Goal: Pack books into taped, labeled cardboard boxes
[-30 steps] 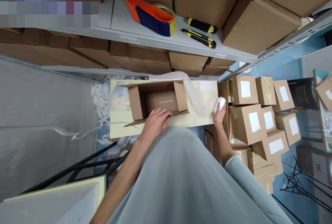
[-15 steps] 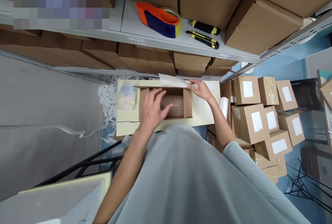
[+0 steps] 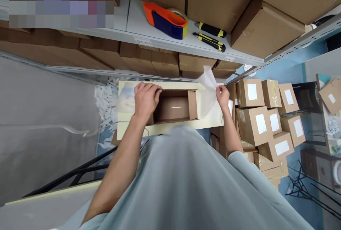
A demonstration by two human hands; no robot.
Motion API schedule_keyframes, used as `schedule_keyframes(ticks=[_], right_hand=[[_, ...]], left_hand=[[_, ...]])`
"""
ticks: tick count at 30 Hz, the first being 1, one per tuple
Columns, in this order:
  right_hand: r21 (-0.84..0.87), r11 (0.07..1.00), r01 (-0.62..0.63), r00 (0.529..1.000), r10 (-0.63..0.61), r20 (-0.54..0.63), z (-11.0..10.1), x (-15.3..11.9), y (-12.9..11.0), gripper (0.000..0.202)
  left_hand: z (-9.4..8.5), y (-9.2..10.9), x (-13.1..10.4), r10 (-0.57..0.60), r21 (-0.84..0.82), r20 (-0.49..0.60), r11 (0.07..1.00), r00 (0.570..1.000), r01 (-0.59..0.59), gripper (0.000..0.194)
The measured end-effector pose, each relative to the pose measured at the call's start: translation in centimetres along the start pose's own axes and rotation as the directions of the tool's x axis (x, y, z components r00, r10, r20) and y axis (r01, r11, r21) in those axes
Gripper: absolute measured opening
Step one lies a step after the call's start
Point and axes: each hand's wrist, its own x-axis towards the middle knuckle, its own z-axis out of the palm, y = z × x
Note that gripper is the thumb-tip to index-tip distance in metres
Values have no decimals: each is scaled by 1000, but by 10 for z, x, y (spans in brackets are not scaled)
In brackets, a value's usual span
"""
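Observation:
An open cardboard box (image 3: 174, 106) sits on the pale yellow tabletop (image 3: 125, 125), its bare inside facing up. My left hand (image 3: 146, 100) is closed over the left end of the box, fingers curled at the far left corner; the exact grip is partly hidden. To the right of the box, my right hand (image 3: 223, 97) pinches a thin white sheet (image 3: 209, 87) by its right edge. The sheet is slightly translucent and bent, with its upper corner standing up toward the shelf.
On the shelf (image 3: 165, 43) lie an orange and blue tape dispenser (image 3: 166, 22) and two utility knives (image 3: 211, 31). Labelled cardboard boxes (image 3: 261, 123) are piled at the right. White paper strips (image 3: 105, 105) lie left of the table.
My right hand has moved right, carrying the white sheet from behind the box to its right side. My left hand has gone from over the opening to the box's left end.

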Motion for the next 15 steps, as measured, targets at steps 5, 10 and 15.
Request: schedule_keyframes(ticks=[5,10,15], right_hand=[[-455,865,-211,935,315,165,-18,-52,36,28],[-381,908,-172,977,206,50,-24,-73,1,40],[33,989,144,985,-146,97,-5,-111,-113,40]], left_hand=[[-14,-17,-9,-78,-71,-130,995,989,69,38],[-35,-71,-29,-371,-159,-312,928,875,337,47],[-44,-109,-56,-507,-192,-222,860,833,472,59]])
